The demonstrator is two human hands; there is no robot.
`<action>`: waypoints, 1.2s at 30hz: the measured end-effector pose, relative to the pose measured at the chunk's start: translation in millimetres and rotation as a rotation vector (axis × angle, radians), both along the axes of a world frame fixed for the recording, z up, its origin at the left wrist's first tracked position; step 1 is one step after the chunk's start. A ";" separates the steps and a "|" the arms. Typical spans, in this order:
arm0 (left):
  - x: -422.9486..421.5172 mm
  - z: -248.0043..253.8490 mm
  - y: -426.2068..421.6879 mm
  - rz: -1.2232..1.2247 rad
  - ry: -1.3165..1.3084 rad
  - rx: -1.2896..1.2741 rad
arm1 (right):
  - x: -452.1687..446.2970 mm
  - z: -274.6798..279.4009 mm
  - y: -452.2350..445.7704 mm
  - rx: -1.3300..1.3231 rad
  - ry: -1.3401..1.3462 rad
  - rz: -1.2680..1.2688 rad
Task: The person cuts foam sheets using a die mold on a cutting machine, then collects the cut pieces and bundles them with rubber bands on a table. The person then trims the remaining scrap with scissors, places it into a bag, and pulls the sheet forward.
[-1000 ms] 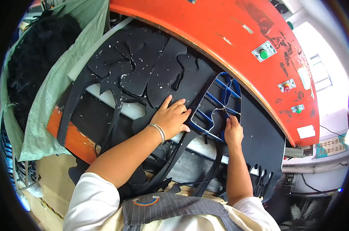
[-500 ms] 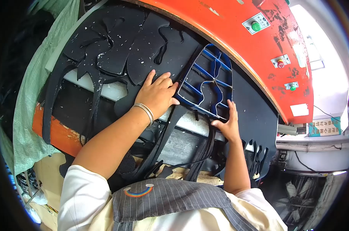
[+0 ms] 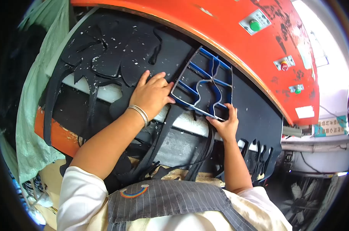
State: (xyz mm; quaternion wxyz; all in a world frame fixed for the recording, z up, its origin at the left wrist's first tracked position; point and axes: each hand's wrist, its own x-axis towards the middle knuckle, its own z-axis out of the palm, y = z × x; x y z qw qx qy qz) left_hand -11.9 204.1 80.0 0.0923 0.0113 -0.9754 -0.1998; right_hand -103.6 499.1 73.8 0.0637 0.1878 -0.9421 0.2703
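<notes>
A blue-sided cutting die (image 3: 214, 81) with thin metal edges and wavy inner blades lies on a black foam-like sheet (image 3: 255, 100). My right hand (image 3: 225, 125) grips the die's near right corner, thumb on the near edge and fingers along the right side. Spread over the sheet left of the die is my left hand (image 3: 149, 94), palm down and open. Its thumb and index finger are close against the die's left corner. Curved cut lines and white specks mark the sheet farther left.
An orange machine beam (image 3: 220, 36) runs along the far side, carrying green buttons (image 3: 254, 25) and a red button (image 3: 284, 66). Strips of black offcut (image 3: 161, 134) hang over the near edge. A green woven sack (image 3: 38, 111) stands at left, a fan (image 3: 299, 202) at lower right.
My right hand's fingers have closed in on the die's corner. The die and both hands sit slightly farther left in view, which has itself shifted. My left hand remains spread on the sheet.
</notes>
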 end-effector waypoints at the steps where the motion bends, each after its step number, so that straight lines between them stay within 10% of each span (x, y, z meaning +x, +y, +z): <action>1: -0.3 -0.8 0.6 0.003 0.002 -0.006 | -0.2 2.0 -1.1 -0.003 -0.033 -0.006; 14: 5.6 11.8 6.4 0.006 -0.099 -0.165 | -1.8 -1.3 9.5 0.090 0.028 0.077; 17: 8.4 -5.8 -1.9 0.011 0.142 -0.121 | 27.0 30.0 32.0 0.104 0.111 0.045; 22: 72.7 82.4 55.5 0.079 0.301 0.064 | 44.5 93.0 157.8 -0.758 0.696 0.044; 28: 123.9 183.6 149.4 -0.335 1.353 -0.069 | 62.4 227.1 243.2 -0.836 1.329 -0.466; 33: 89.6 186.6 159.3 -0.240 0.942 -0.434 | 15.1 236.4 285.8 -0.638 1.113 -0.921; 36: 128.6 192.5 168.2 -0.289 0.862 -0.001 | 19.8 223.2 310.0 -0.504 1.606 -0.650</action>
